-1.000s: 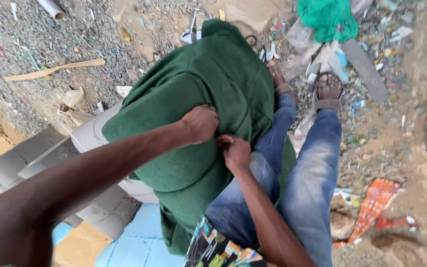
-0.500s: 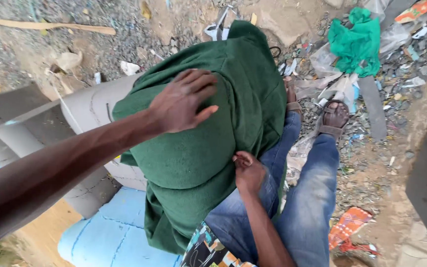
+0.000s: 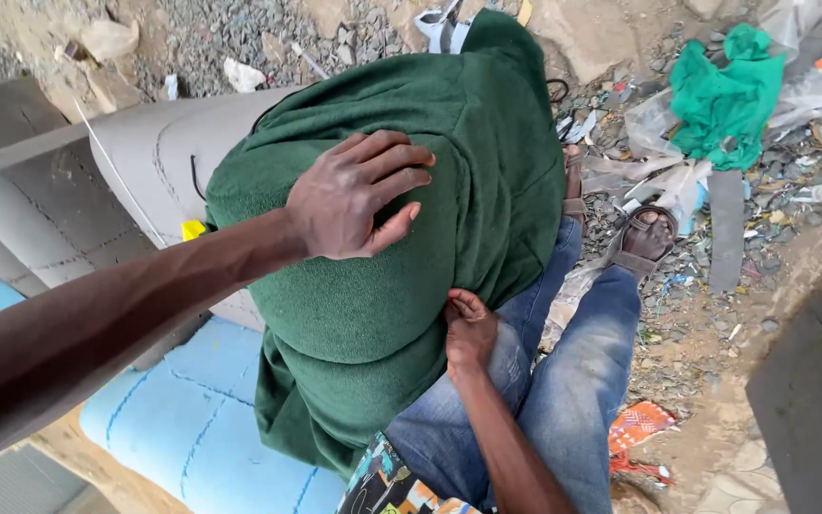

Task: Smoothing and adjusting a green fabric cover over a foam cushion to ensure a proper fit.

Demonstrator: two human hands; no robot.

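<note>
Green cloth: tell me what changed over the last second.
The left hand let go its bunched grip near the lower edge, moved up the green cloth and now lies flat, fingers spread. The right hand stayed gripping the lower edge at the knee. The cloth stays draped over the grey cushion.

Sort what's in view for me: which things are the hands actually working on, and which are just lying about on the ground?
In hand:
- dark green fabric cover, left hand flat on it, right hand gripping its lower edge
- grey cushion under the cover
- blue foam beneath

Lying about:
- bright green cloth on the gravel
- orange patterned scrap
- clear plastic wrapping
</note>
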